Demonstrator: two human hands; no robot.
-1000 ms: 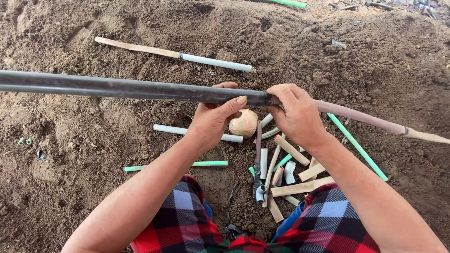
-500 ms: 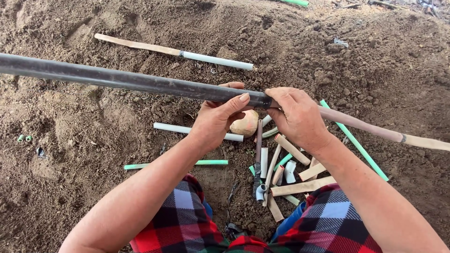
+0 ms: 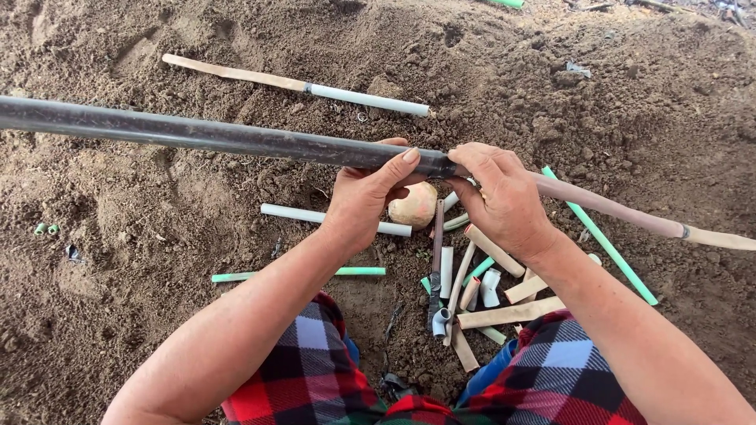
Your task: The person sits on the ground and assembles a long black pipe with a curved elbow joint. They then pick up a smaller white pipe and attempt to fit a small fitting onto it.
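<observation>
- Nearest the camera, the person's knees in red, black and white checked sleeves or trousers frame a bare patch of soil.
- Just beyond the knees lies a heap of short pipe offcuts, tan, white and green, with a small grey elbow fitting at its near edge.
- The left hand is closed around the dark grey pipe, thumb on top and fingers curled beneath, close to that pipe's right end.
- The right hand is closed around the tan pipe, gripping it right where it meets the dark one.
- The two pipes lie end to end on one long axis, running left to right across the view and dropping slightly toward the right; the joint sits between the hands, touching the right hand's fingertips and just beside the left thumb.
- The right hand is therefore the nearer one to the joint; the dark pipe stretches far to the left, the tan one well off to the right.
- Under the hands rests a round pale ball-like object on a white pipe.
- Farther back on the soil lies a long tan-and-white pipe; a green pipe slants at right.
</observation>
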